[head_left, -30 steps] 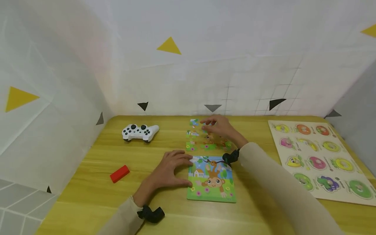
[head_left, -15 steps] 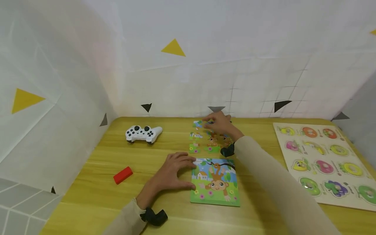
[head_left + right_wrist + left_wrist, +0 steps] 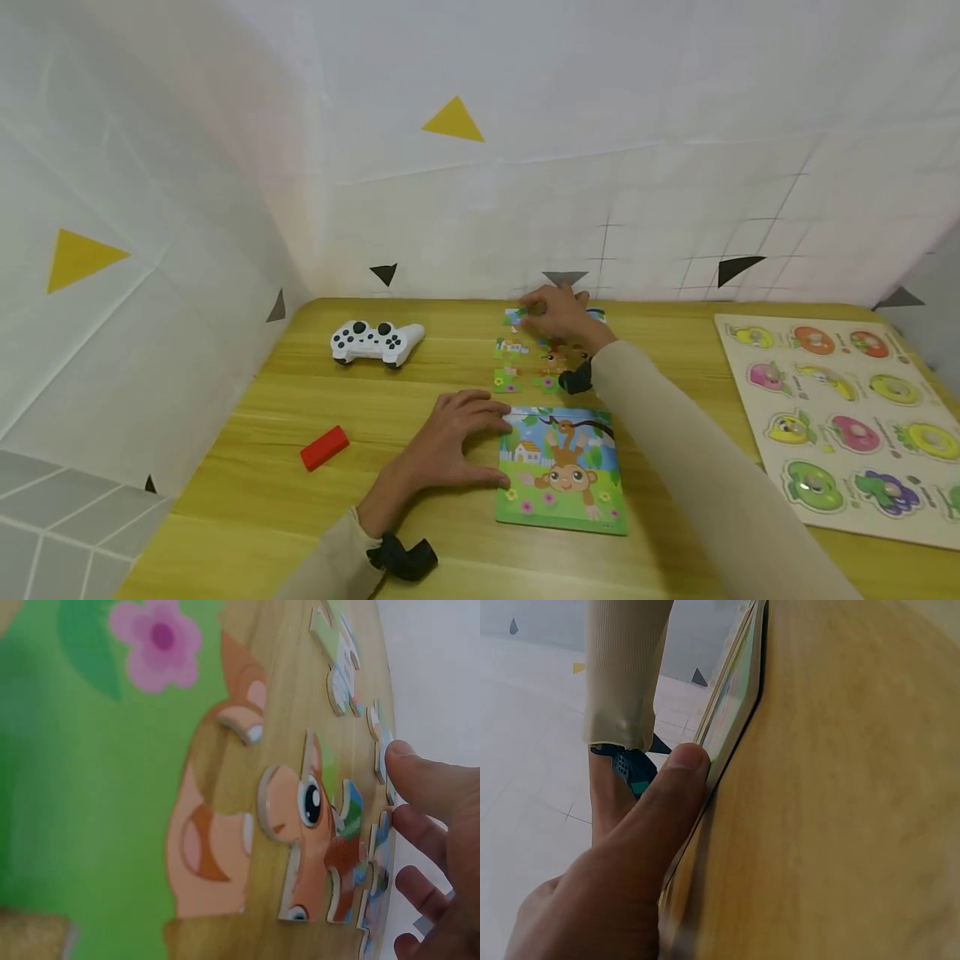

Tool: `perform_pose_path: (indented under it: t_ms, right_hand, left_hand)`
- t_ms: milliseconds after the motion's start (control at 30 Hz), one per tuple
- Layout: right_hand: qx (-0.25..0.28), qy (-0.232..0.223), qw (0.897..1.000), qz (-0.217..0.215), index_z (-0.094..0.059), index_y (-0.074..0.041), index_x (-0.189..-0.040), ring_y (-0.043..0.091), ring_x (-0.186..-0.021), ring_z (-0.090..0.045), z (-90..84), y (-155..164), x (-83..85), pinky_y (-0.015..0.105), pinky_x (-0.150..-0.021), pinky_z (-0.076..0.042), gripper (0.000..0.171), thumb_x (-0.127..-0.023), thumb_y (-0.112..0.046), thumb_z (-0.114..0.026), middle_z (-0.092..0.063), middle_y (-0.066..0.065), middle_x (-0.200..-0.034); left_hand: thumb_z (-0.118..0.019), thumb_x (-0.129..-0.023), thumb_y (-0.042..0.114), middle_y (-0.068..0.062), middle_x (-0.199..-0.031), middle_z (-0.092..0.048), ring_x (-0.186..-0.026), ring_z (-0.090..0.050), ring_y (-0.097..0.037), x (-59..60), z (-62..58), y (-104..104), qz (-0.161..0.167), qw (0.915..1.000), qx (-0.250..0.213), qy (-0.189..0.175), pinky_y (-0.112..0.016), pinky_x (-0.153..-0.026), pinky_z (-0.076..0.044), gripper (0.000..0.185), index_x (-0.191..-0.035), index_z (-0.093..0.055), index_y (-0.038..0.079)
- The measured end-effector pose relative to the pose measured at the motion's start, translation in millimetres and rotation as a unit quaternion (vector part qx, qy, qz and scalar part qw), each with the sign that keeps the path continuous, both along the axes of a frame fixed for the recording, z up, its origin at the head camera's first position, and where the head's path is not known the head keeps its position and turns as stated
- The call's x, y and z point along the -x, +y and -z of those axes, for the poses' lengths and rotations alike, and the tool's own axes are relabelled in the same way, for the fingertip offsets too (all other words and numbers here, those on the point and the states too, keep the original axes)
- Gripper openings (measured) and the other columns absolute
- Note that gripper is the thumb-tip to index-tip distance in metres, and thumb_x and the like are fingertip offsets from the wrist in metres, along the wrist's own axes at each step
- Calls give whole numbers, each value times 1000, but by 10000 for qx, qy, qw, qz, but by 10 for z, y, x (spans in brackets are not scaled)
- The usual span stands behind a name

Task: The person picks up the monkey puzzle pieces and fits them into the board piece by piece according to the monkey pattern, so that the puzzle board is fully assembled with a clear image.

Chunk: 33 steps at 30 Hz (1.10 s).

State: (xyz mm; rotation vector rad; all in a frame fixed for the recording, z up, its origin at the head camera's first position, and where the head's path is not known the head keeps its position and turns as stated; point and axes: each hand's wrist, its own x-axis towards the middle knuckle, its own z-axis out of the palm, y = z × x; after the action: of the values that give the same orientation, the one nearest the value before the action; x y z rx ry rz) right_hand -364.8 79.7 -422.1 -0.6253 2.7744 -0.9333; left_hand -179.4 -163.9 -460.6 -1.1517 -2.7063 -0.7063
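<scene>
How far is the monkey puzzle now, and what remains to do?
Several jigsaw pieces already lie spread on the table, apart, not joined. The right hand touches the far pieces with its fingers; the left hand holds the monkey picture board's edge. Joining the pieces remains.

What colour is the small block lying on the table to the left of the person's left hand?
Red: the small block shows best in the head view.
</scene>
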Motion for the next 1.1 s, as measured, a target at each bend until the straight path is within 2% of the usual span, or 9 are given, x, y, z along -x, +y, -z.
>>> perform_pose_path:
  t_ms: [267, 533, 833, 1100]
  right_hand:
    - [-465, 167, 9987, -154, -57, -20, -134, 42, -127, -32, 17, -34, 65, 57, -92, -16, 47, -92, -40, -63, -47, 7, -139]
    - [-556, 210, 9981, -184, -58, -21, -133, 43, -127, -33, 35, -46, 104, 59, -95, -17, 47, -91, -41, -65, -47, 8, -138]
    - [57, 32, 9999, -155, -57, -18, -126, 33, -117, -40, 5, -52, 105, 56, -97, -14, 42, -89, -34, -69, -57, 6, -121]
    - [653, -197, 9976, -151, -57, -16, -121, 29, -112, -49, 36, 5, 137, 61, -106, -4, 37, -89, -29, -70, -60, 9, -115]
  left_hand:
    - [-63, -71, 77, 17, -142, -49, -138, -37, -16, 1, -4, -1, -9, 10000, 8, -22, -43, -105, -28, 67, -124, -60, 37]
    - [-65, -71, 76, 15, -142, -50, -138, -37, -15, 8, -18, 2, 8, 10000, -6, 52, -42, -105, -28, 67, -124, -61, 36]
    - [-65, -71, 76, 15, -142, -49, -138, -37, -16, 15, -27, -4, -6, 10000, 3, 8, -42, -105, -28, 67, -124, -61, 36]
    - [-65, -71, 75, 16, -142, -49, -138, -37, -15, 25, -24, -6, -15, 10000, 25, -19, -42, -106, -28, 66, -123, -61, 36]
